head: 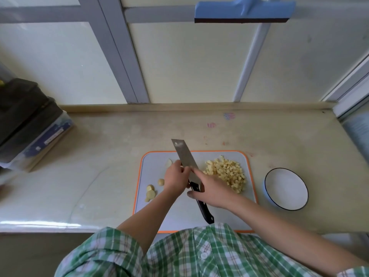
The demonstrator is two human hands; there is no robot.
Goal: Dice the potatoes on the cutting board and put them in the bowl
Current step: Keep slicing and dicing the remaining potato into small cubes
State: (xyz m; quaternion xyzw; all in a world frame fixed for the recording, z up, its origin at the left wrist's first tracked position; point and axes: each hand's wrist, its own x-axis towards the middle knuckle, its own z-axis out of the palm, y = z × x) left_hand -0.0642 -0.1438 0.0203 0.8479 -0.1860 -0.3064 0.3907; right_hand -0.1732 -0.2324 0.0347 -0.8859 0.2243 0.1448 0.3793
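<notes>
**A:** Where are the potatoes now?

**B:** Mostly cut. A pile of pale yellow potato dice (225, 174) lies on the right half of the grey plastic cutting board with an orange rim (181, 216). A few round potato slices (150, 193) wait near the board's left edge, and one pale wedge (169, 162) sits toward its far side.

**A:** And the bowl?

**B:** The shallow white bowl with a dark rim (286, 188) stands on the beige worktop (109, 156) just right of the board, with nothing in it. I'd judge it sits there so the dice can be swept straight across.

**A:** Who has the knife?

**B:** The right hand (213, 189) grips the steel cleaver with a black handle (184, 154) close to the blade. One of its fingers (196, 172) is stretched along the spine, probably to steady the cut. The blade stands over the board's middle, between the slices and the dice.

**A:** And the other hand?

**B:** The left hand (175, 177) is against the blade's left face, fingers curled under, likely to guard the knuckles. Whatever they pin down, if anything, is hidden beneath the hand, so I cannot tell.

**A:** Anything else unclear?

**B:** Whether the edge touches the board is hard to make out. The board's near edge is covered by a green checked shirt (199, 252).
</notes>
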